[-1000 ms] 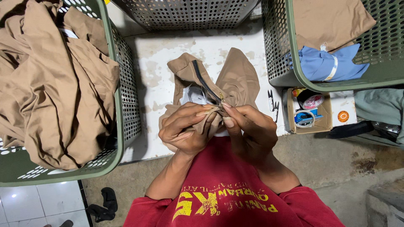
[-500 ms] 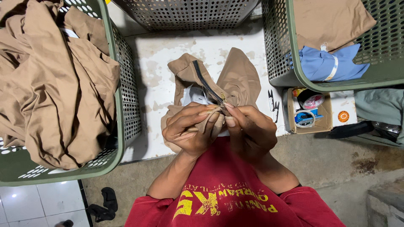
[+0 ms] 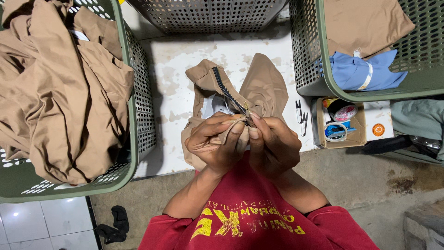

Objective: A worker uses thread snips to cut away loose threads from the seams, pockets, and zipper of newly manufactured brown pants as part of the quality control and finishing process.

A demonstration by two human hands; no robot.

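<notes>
Two green perforated baskets flank our work. At far left, the left basket (image 3: 138,134) is heaped with crumpled tan garments (image 3: 60,92). Centre, on the stained white tabletop (image 3: 175,92), we hold a tan garment (image 3: 259,88) with a dark zipper (image 3: 227,92). Our left hand (image 3: 213,144) is curled tight, pinching the cloth at the zipper's lower end; our right hand (image 3: 274,144) is likewise closed, fingertips gripping the same fold. Just right lie small thread snips (image 3: 301,116). Beside them, an open cardboard box (image 3: 357,134) holds round tape rolls, and a white carton with an orange round sticker (image 3: 378,129) adjoins it. The right basket (image 3: 319,60) holds a folded tan cloth (image 3: 365,23) and a blue garment (image 3: 356,74).
</notes>
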